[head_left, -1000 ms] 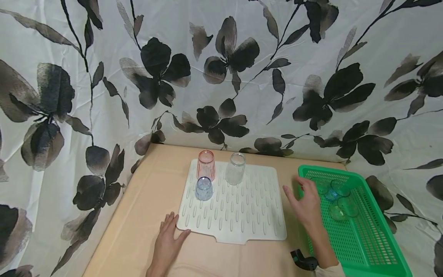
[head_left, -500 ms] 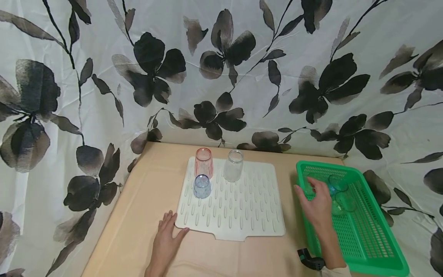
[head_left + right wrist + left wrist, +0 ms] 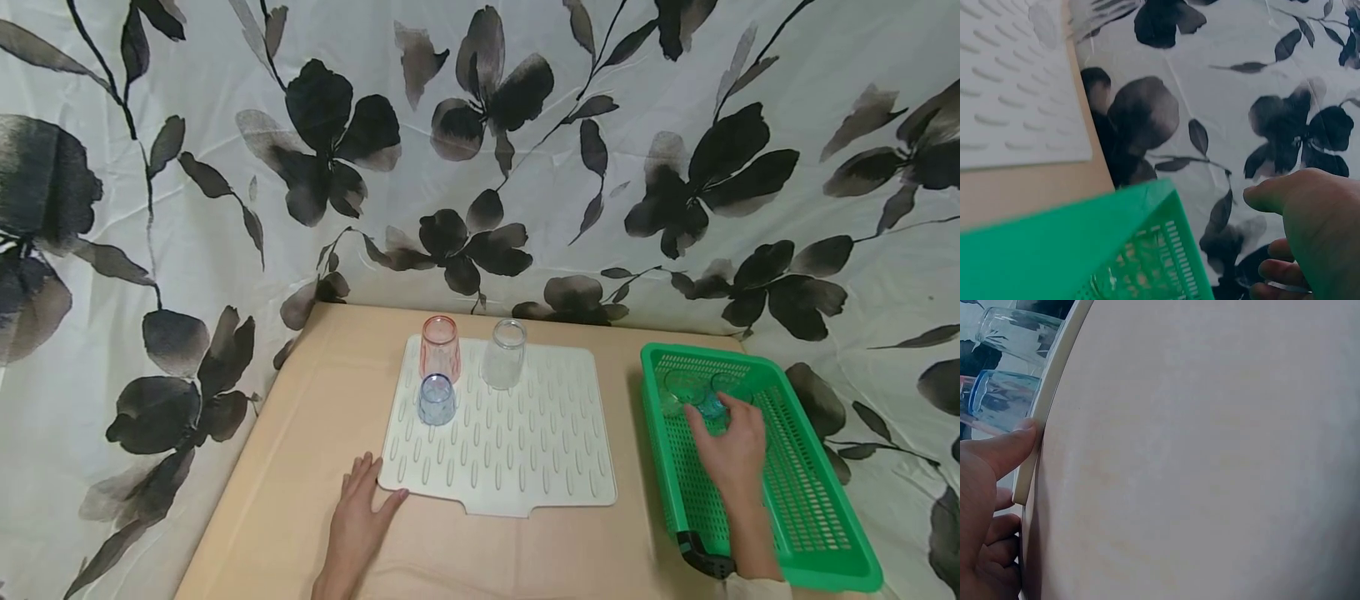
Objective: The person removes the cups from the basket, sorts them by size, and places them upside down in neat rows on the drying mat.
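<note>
While the L hand (image 3: 354,518) rests w/ fingers loosely spread at the near corner of the white mat (image 3: 525,446), the R hand (image 3: 738,450) is in the green basket (image 3: 825,508), thumb & fingers apart; can't tell if it's gripping anything. Just by its fingertips, also in the basket, the clear tumbler (image 3: 681,392) & blue glass (image 3: 711,407) are prob. light, rigid, slick, fragile; best grip = round the sidewall. Basket's perforated plastic, mat's w/ oblong ridges.

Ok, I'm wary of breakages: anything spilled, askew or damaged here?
Nothing stands out: the tall pink glass, tall clear glass and short blue glass stand upright on the white ridged mat; no spill or crack shows. The right hand partly hides glassware in the green plastic basket.
</note>
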Motion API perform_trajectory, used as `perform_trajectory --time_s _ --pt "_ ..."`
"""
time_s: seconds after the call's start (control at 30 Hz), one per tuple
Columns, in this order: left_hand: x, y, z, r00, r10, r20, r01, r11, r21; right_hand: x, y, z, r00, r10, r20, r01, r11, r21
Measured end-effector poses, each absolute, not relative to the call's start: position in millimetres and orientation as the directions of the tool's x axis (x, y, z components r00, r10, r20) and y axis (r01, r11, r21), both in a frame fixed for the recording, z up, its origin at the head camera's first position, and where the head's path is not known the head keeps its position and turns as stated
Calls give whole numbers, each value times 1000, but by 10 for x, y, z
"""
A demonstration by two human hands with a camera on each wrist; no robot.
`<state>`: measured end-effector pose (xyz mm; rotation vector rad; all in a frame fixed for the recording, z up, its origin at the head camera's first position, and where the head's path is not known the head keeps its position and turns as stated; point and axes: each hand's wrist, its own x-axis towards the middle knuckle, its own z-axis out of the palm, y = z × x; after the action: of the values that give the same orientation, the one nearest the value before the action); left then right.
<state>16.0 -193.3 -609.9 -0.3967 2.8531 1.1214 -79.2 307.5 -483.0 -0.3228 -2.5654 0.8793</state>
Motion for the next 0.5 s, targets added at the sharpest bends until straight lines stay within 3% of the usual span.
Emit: perform_trajectory --time_s 0.5 --pt "163 -1931 -6089 -970 -212 -116 -234 704 670 -824 3619 -4933 -894 428 134 286 773 -566"
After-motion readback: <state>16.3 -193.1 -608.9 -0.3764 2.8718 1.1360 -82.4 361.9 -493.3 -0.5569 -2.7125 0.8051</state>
